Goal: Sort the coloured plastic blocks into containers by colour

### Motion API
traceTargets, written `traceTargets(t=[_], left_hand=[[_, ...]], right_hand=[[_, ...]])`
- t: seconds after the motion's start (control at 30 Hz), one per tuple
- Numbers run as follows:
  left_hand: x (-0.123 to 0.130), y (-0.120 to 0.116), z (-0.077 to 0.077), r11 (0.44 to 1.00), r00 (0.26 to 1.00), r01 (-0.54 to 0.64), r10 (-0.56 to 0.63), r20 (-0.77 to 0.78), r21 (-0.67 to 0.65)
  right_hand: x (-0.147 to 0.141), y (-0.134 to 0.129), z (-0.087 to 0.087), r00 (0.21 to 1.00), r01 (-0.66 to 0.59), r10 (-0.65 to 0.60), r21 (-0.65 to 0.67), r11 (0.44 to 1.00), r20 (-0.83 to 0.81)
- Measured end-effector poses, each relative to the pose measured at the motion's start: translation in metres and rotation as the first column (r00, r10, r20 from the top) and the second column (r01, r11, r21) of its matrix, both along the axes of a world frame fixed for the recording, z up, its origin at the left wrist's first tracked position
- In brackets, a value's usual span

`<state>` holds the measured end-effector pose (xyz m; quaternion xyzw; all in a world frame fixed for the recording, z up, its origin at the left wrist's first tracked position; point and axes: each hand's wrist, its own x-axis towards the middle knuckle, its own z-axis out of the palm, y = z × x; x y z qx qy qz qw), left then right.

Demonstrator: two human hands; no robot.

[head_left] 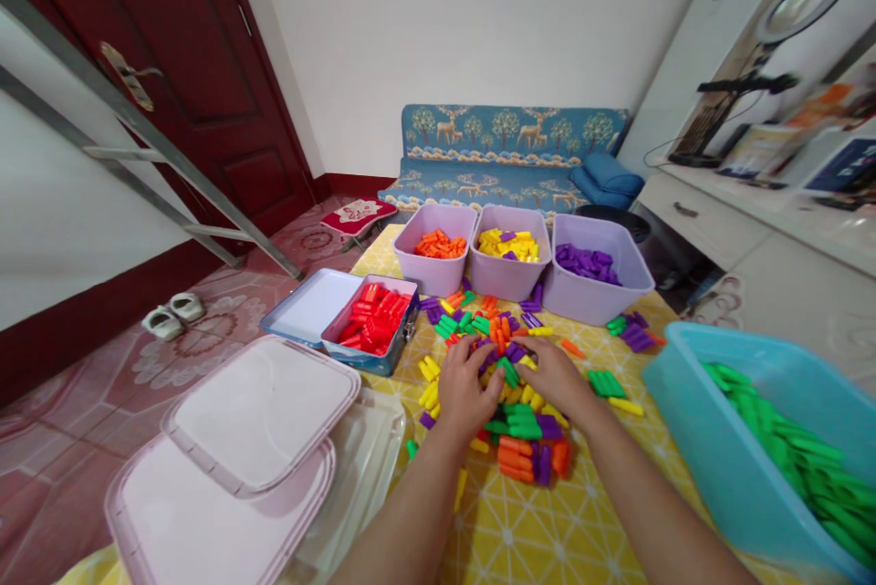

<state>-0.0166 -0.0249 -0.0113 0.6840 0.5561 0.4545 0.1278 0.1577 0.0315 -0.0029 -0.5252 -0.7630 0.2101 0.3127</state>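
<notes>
My left hand [469,389] curls over a heap of coloured plastic bars [524,425], and its fingers press on green and yellow pieces. My right hand [551,375] lies close by, its fingers stretched towards the heap's purple and orange bars. No piece clearly shows in either hand. Behind them stand three lilac tubs, holding orange bars [431,275], yellow bars [503,279] and purple bars [592,302]. Red bars fill a blue tin [362,355] on the left, and green bars lie in a turquoise tub [718,448] on the right.
Everything sits on a yellow patterned tablecloth [547,521]. Pale pink lids [260,412] and a clear lid [370,421] lie at the near left. A metal ladder [137,120] leans by a dark red door [171,65]. A blue sofa [506,147] stands behind.
</notes>
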Motion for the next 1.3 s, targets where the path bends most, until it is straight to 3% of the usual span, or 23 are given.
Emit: traceTargets(t=[0.1, 0.23, 0.33, 0.6, 0.8, 1.0, 1.3], left_hand=[[0.000, -0.002, 0.002, 1.000, 0.999, 0.023, -0.023, -0.032, -0.003], [0.000, -0.002, 0.002, 0.999, 0.999, 0.035, -0.035, 0.012, -0.021], [0.000, 0.000, 0.001, 0.999, 0.999, 0.029, -0.028, 0.035, -0.022], [0.001, -0.005, 0.008, 0.997, 0.994, 0.073, -0.072, 0.086, -0.006], [0.001, -0.007, 0.014, 0.983, 0.984, 0.179, -0.180, -0.018, -0.023], [0.000, -0.005, 0.010, 0.982, 0.982, 0.190, -0.190, 0.000, -0.021], [0.002, -0.006, 0.011, 0.988, 0.989, 0.144, -0.146, -0.025, -0.055]], right_hand=[[-0.009, -0.010, 0.004, 0.970, -0.064, 0.028, -0.142, 0.988, -0.242], [-0.017, -0.028, 0.011, 0.851, -0.038, -0.082, -0.218, 0.975, -0.519], [-0.019, -0.041, 0.017, 0.753, 0.009, -0.174, -0.254, 0.967, -0.635], [-0.020, -0.052, 0.015, 0.646, 0.051, -0.277, -0.322, 0.945, -0.711], [-0.021, -0.054, 0.013, 0.730, 0.030, -0.196, -0.256, 0.966, -0.655], [-0.022, -0.057, 0.006, 0.762, 0.072, -0.181, -0.196, 0.978, -0.622], [-0.017, -0.056, 0.006, 0.618, 0.187, -0.291, -0.223, 0.957, -0.731]])
